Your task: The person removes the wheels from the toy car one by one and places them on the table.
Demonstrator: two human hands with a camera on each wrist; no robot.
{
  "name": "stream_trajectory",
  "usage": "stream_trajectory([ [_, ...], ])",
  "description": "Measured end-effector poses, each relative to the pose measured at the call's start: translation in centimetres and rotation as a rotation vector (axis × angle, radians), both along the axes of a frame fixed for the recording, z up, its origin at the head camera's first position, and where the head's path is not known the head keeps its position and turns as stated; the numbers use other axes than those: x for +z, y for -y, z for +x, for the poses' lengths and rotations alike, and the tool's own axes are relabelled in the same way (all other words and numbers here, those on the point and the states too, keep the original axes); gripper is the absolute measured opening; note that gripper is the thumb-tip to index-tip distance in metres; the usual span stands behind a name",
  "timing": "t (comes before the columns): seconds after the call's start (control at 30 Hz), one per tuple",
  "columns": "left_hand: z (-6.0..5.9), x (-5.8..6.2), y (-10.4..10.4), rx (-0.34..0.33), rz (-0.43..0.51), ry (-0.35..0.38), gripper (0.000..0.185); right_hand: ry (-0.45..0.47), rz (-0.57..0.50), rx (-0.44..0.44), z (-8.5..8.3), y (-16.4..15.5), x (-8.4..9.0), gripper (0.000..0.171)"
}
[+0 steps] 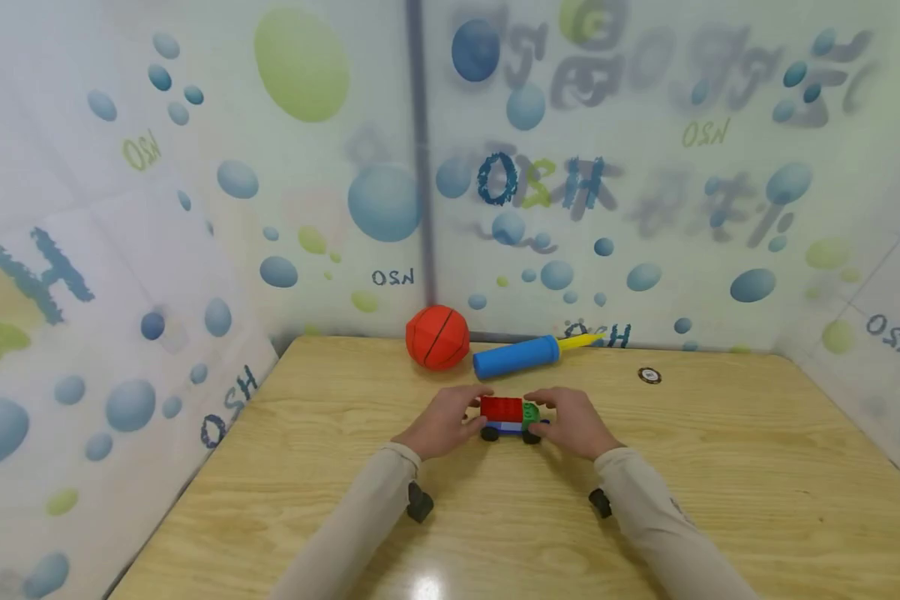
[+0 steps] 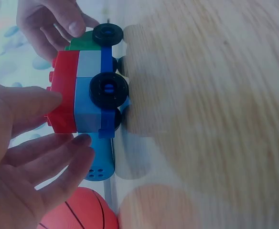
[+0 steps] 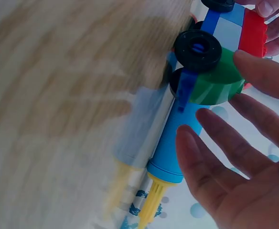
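A small toy truck (image 1: 502, 411) of building blocks, with a red load, green cab, blue-and-white base and black wheels, stands upright on the wooden table between the two hands. My left hand (image 1: 444, 422) holds its rear end, the thumb over the red block (image 2: 65, 95) and the other fingers around the back. At the front, my right hand (image 1: 573, 422) has the green cab (image 3: 220, 78) between thumb and index finger, while its remaining fingers spread away from the truck. The far fingertips are partly hidden behind the blocks.
Behind the truck, a red ball (image 1: 437, 338) with black lines sits near the table's back edge. Beside it lies a blue hand pump (image 1: 517, 357) with a yellow nozzle. A round dark chip (image 1: 649, 376) lies farther right. Patterned curtains surround the table (image 1: 720, 450).
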State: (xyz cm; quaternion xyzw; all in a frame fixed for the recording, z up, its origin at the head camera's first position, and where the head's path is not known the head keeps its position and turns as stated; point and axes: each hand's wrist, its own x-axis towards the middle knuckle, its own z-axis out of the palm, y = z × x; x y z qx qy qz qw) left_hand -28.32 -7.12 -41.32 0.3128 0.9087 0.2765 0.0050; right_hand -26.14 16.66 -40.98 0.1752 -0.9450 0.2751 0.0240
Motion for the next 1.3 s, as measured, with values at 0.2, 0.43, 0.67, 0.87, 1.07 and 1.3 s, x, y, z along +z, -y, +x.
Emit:
stream_trajectory([
  [0.2,0.0,-0.2,-0.2,-0.011,0.026,-0.02,0.041,0.02,-0.044,-0.015,-0.1,-0.1,-0.1,0.04],
  [0.43,-0.2,0.0,-0.3,-0.021,0.053,-0.041,0.037,0.02,-0.075,-0.013,-0.7,-0.1,0.1,0.036],
  [0.67,-0.1,0.1,0.2,-0.052,0.159,0.024,0.038,0.078,-0.149,0.023,-0.9,-0.6,-0.4,0.034],
  [0.87,-0.3,0.7,0.5,-0.1,0.256,0.109,0.041,0.189,-0.245,0.046,-1.2,-1.2,0.4,0.034],
  [1.07,-0.4,1.0,0.5,-0.172,0.273,0.217,0.043,0.31,-0.303,0.09,-1.5,-1.5,1.4,0.036],
  [1.3,-0.2,1.6,0.1,-0.251,0.248,0.358,0.03,0.448,-0.379,0.147,-1.6,-1.2,2.4,0.037],
])
